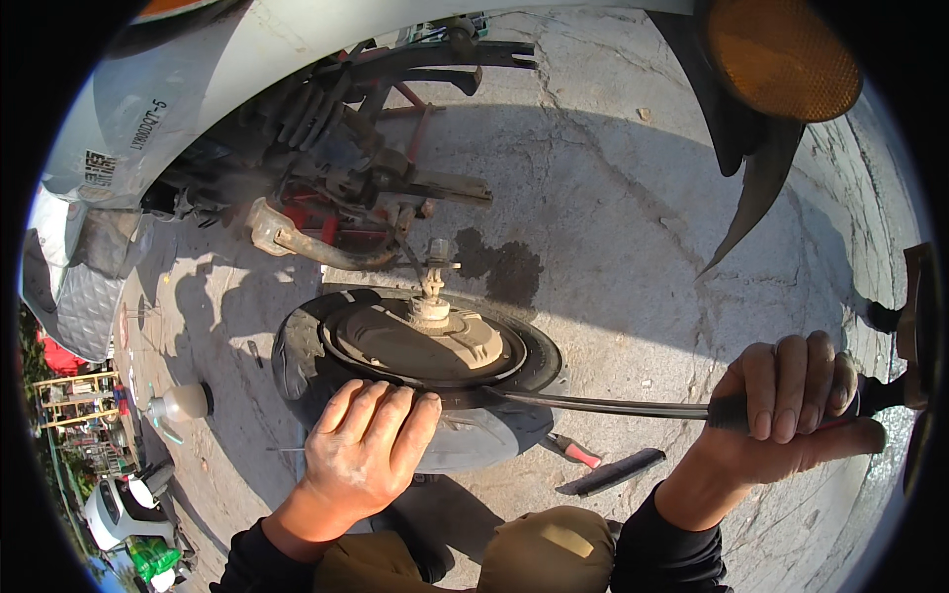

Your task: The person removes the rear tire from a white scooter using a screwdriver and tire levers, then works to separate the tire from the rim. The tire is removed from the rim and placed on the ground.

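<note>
A scooter wheel lies flat before me, with a black rubber tyre (534, 434) around a dusty hub motor (404, 342). Its axle (434, 296) points up. My left hand (371, 437) grips the near side of the tyre, fingers curled over the upper bead; the thumb is hidden. In my right hand (789, 400) is the black handle of a metal tyre lever (615, 405). The lever reaches left, nearly level, and its tip goes in between the tyre bead and the rim (519, 363) just right of my left fingers.
Above the wheel stands a scooter with a white body panel (245, 52), an exposed rusty swingarm (334, 252) and an orange reflector (782, 59). A red-handled tool (578, 451) and a black bar (621, 472) lie on cracked concrete (593, 185). At left are a plastic bottle (182, 402) and a white scooter (122, 515).
</note>
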A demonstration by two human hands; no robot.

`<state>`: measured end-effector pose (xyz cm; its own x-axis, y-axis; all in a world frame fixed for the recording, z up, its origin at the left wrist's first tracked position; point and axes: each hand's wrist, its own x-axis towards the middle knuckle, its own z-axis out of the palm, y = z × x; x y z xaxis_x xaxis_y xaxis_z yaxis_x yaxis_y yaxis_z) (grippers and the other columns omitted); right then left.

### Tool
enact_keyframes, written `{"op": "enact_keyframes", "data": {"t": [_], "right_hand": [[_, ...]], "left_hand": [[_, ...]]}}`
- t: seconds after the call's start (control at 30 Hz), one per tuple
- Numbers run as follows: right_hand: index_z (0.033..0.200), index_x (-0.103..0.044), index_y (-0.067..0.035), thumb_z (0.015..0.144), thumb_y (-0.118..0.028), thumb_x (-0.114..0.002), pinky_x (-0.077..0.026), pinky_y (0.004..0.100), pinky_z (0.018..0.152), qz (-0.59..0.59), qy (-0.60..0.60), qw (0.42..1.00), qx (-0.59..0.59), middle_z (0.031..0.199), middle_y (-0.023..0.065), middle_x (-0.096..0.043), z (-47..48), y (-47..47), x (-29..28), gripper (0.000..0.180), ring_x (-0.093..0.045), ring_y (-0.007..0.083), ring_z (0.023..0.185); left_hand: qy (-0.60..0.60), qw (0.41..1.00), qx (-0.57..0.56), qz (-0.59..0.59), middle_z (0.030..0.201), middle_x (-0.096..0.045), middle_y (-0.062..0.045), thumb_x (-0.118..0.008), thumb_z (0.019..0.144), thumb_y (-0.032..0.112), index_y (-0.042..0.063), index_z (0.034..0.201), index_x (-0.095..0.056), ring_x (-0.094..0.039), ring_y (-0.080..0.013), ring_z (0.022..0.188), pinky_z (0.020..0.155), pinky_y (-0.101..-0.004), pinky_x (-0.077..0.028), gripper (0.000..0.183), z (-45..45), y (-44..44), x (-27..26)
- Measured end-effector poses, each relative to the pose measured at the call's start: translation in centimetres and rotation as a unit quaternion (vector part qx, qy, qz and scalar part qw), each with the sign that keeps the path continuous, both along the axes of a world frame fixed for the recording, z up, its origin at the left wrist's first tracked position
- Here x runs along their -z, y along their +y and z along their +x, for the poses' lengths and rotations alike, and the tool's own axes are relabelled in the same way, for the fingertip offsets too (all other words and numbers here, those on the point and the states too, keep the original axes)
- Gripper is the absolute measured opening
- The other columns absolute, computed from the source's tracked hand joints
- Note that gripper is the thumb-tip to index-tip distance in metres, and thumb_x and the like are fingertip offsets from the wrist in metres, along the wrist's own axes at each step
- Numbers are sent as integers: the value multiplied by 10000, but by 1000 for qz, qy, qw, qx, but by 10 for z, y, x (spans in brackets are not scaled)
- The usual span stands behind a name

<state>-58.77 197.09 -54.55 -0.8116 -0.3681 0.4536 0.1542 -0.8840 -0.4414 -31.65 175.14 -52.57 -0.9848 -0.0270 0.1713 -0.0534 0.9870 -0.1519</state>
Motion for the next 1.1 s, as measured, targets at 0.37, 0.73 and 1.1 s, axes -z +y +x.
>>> {"op": "enact_keyframes", "data": {"t": [0.37,0.73,1.1], "right_hand": [[774,-477,-158,1127,-532,-382,-480,297,348,51,-17,998,37,537,31,-534,40,-12,-25,523,-514,153,378],[767,-464,-182,1101,-422,-462,-450,266,339,46,-83,995,7,548,2,-489,34,6,23,411,-494,109,379],[791,-464,-169,1108,-425,-445,-380,238,413,53,-142,977,-147,616,-59,-406,-30,-88,20,408,-391,52,445]], "left_hand": [[-27,1000,-2,-10,1054,-687,-79,-725,902,163,76,1151,-739,-685,-249,957,931,-416,-558,263,-1,3,-5],[-23,999,44,5,1119,-680,-156,-688,773,33,23,1202,-708,-671,-340,993,915,-488,-550,430,3,4,1],[-29,999,23,-16,1012,-686,-103,-770,876,120,68,1136,-732,-706,-276,941,888,-438,-579,268,-2,3,0]]}}
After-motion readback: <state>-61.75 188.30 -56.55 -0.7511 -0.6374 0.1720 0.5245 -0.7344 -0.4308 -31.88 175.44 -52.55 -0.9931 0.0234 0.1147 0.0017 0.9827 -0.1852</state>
